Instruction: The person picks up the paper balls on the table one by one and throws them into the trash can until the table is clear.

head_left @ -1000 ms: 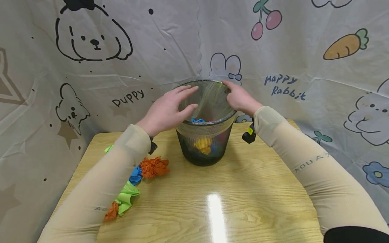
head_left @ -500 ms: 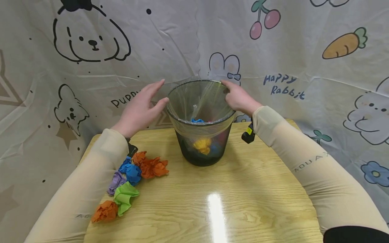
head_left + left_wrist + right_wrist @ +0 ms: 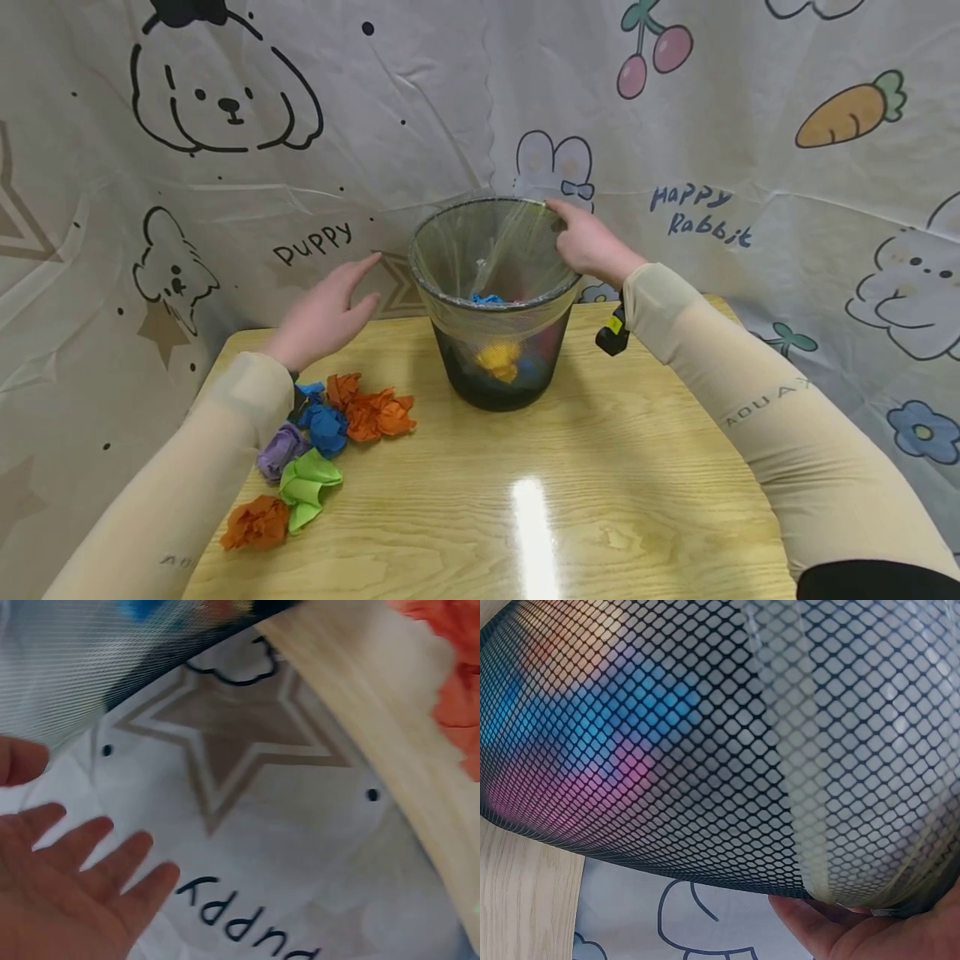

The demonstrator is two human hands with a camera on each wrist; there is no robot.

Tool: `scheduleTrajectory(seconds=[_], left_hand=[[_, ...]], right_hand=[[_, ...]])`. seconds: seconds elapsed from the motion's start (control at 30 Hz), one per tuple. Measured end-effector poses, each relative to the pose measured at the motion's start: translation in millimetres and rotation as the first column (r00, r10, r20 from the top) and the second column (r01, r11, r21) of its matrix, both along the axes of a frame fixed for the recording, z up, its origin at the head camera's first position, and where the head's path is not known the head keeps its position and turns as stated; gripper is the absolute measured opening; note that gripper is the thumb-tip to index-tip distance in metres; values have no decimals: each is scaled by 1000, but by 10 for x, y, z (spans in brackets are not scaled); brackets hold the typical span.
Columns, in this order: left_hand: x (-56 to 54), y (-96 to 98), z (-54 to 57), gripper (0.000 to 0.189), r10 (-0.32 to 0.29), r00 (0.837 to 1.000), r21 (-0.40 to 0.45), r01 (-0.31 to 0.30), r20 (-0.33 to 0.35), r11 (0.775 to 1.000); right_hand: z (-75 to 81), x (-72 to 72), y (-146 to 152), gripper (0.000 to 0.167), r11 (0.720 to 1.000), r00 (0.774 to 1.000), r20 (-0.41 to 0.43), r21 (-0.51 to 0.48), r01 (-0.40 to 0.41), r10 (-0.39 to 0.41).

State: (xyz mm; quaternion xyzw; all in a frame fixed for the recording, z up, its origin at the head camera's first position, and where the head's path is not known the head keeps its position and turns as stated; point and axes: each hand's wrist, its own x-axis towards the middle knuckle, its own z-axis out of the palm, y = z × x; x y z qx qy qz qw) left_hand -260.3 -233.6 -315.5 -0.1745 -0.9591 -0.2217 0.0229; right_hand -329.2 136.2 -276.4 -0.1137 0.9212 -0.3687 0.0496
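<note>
A black mesh wastebasket [image 3: 498, 333] lined with a clear plastic bag [image 3: 457, 250] stands upright at the back of the table. Through its mesh show yellow, blue and pink crumpled papers. My right hand [image 3: 590, 240] grips the rim on the right side; in the right wrist view its fingers [image 3: 810, 922] reach behind the mesh. My left hand [image 3: 326, 315] hovers left of the basket, apart from it, with fingers spread and holding nothing. Nearest below it are a blue crumpled paper [image 3: 326, 428] and orange crumpled papers [image 3: 375, 414].
On the table's left lie a purple paper ball [image 3: 282, 451], a green paper ball [image 3: 306, 487] and another orange ball [image 3: 257, 522]. A printed cloth [image 3: 435, 108] hangs close behind the wooden table [image 3: 585, 492].
My left hand has moved away from over the basket's opening, left and down toward the paper balls. My right hand has stayed at the rim.
</note>
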Motion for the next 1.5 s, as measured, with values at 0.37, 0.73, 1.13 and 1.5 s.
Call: scheduleTrajectory(seconds=[0.37,0.73,1.13,1.5], left_hand=[[187,-51,-492,63,-135,978,-139,158,160,978],[283,33,-906,65,-219,958,-200,255,184,946],[339,60,-1091,87,-212,934,-298,298,288,907],[348,77,-1201,81,-227,939,-351,310,258,883]], right_hand=[[-18,-10,-4,76,1000,1000,-13,-10,0,0],[-22,-9,14,75,1000,1000,-14,4,2,-2],[-13,0,-3,74,1000,1000,-21,7,2,-1],[-16,-9,0,74,1000,1000,-21,11,1,-1]])
